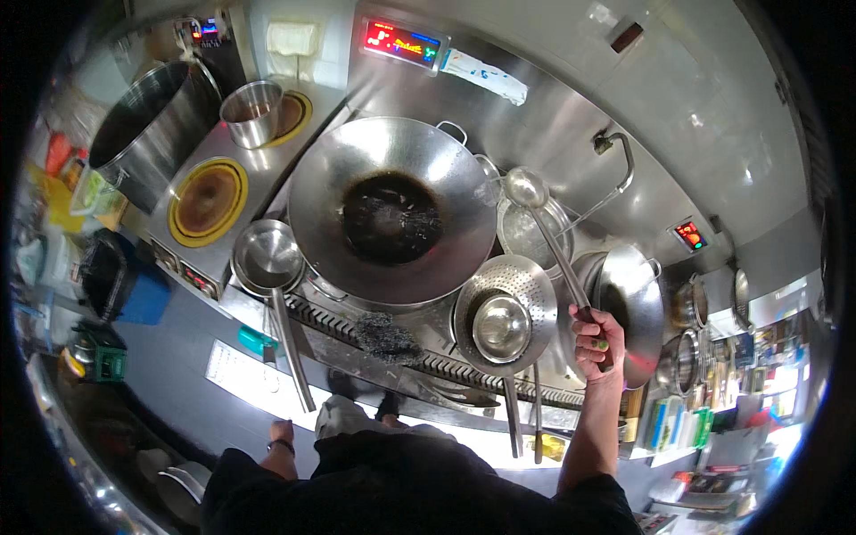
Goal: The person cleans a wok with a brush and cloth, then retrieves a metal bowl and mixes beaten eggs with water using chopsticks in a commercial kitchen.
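My right hand [598, 344] grips the dark end of a long-handled metal ladle [526, 188]. The ladle's bowl is raised near the right rim of a large steel wok [334, 247], whose bottom is dark with bright glints. Beneath the ladle is a round metal pot [528, 234]. A thin stream of water runs from a wall faucet [628, 170] toward that pot. Closer to me, a perforated strainer [545, 304] sits with a second ladle [501, 328] in it. My left hand [282, 433] hangs low beside my body, away from the stove; its fingers are not clearly visible.
Left of the wok are a long-handled metal scoop [267, 254], a yellow-ringed burner [207, 200], a small steel pot [253, 117] and a tall stockpot [150, 120]. A dark scouring mesh [388, 338] lies at the front grate. Another wok [638, 301] stands right.
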`<action>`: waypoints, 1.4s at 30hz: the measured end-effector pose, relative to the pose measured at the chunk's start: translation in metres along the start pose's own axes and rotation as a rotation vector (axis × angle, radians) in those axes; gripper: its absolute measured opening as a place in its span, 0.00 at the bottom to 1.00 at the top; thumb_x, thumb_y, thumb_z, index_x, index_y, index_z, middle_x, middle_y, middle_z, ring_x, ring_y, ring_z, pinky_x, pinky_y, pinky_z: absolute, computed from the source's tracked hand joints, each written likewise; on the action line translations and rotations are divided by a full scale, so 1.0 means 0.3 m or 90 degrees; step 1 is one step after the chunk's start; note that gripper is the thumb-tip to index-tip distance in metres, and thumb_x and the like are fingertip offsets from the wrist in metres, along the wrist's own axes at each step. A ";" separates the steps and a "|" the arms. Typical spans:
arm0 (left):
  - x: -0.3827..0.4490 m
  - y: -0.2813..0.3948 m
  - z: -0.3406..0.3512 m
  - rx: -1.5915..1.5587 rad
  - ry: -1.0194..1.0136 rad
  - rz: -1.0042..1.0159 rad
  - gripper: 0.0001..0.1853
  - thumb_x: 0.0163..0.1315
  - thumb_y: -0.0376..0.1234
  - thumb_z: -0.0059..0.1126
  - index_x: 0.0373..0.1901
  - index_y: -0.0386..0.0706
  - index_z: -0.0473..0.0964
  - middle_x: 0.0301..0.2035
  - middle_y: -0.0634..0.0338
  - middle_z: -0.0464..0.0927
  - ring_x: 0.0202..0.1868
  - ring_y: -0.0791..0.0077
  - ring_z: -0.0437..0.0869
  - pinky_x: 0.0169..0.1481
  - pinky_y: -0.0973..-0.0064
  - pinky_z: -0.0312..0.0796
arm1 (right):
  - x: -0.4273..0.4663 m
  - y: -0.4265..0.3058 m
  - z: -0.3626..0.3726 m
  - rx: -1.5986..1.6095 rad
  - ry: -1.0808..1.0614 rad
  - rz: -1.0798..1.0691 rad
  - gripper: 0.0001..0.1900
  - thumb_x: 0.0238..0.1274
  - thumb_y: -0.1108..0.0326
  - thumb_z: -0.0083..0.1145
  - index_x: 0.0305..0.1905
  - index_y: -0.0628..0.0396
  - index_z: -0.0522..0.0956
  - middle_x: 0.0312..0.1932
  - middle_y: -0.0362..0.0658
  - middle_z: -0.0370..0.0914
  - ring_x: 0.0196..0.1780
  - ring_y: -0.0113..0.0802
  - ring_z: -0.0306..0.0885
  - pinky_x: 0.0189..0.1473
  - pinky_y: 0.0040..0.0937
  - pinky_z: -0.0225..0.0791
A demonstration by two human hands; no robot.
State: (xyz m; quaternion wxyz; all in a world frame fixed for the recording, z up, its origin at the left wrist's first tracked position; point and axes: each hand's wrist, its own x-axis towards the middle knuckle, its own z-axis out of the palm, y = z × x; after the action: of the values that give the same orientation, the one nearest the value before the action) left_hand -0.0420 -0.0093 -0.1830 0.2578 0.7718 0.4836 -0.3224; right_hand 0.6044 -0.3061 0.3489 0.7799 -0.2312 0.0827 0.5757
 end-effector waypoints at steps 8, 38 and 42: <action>-0.206 0.038 -0.075 0.146 0.130 0.074 0.14 0.67 0.34 0.50 0.38 0.42 0.86 0.40 0.48 0.88 0.48 0.54 0.89 0.51 0.57 0.81 | 0.034 0.075 0.045 -0.376 0.171 -0.004 0.14 0.70 0.68 0.55 0.55 0.63 0.78 0.26 0.35 0.73 0.16 0.19 0.64 0.13 0.19 0.57; -0.122 0.855 -0.343 0.016 -0.140 0.419 0.15 0.64 0.44 0.57 0.35 0.42 0.84 0.34 0.47 0.85 0.40 0.49 0.88 0.45 0.55 0.78 | -0.487 0.638 -0.734 -0.891 0.780 -0.683 0.15 0.64 0.62 0.59 0.48 0.62 0.83 0.44 0.55 0.82 0.50 0.53 0.81 0.55 0.45 0.76; -0.241 1.049 -0.253 0.090 -0.174 0.480 0.16 0.64 0.45 0.57 0.35 0.42 0.84 0.34 0.47 0.86 0.41 0.50 0.88 0.46 0.56 0.79 | -0.668 0.840 -0.737 -0.950 0.595 -0.704 0.15 0.63 0.65 0.60 0.51 0.61 0.81 0.52 0.55 0.79 0.58 0.55 0.78 0.60 0.47 0.74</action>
State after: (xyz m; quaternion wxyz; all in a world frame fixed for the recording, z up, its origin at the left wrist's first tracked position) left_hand 0.2406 -0.1231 -0.0519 0.3664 0.8609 0.1044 -0.3372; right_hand 0.3339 -0.5211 0.1669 0.4838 -0.8609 -0.1184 -0.1043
